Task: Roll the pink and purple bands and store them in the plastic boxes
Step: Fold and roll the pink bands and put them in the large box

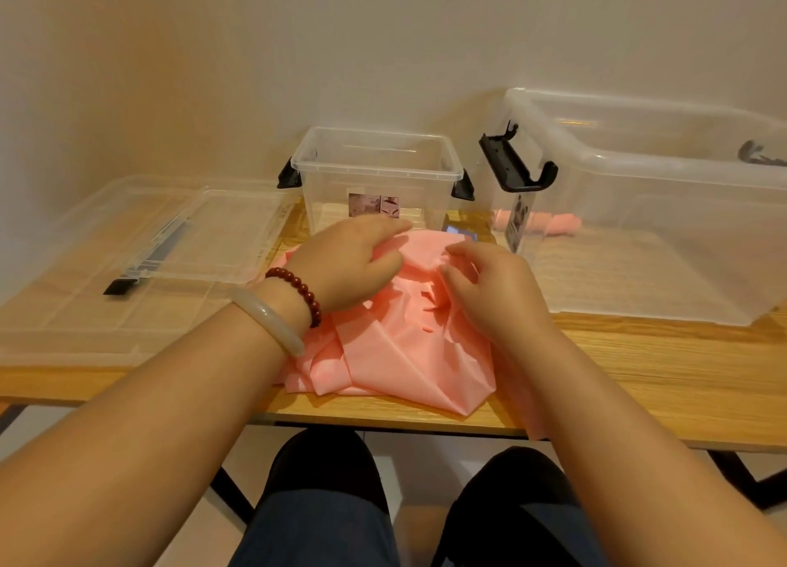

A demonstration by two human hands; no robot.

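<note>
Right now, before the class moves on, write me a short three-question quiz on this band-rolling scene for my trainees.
1. True or false: the small clear box holds a rolled band.
2. Which hands are on the loose pink band? A) left hand only; B) right hand only; C) both.
3. Fill in: the pink roll lies inside the ____ clear box.

Key:
1. False; it looks empty.
2. C.
3. Large: it lies in the large clear box on the right.
</note>
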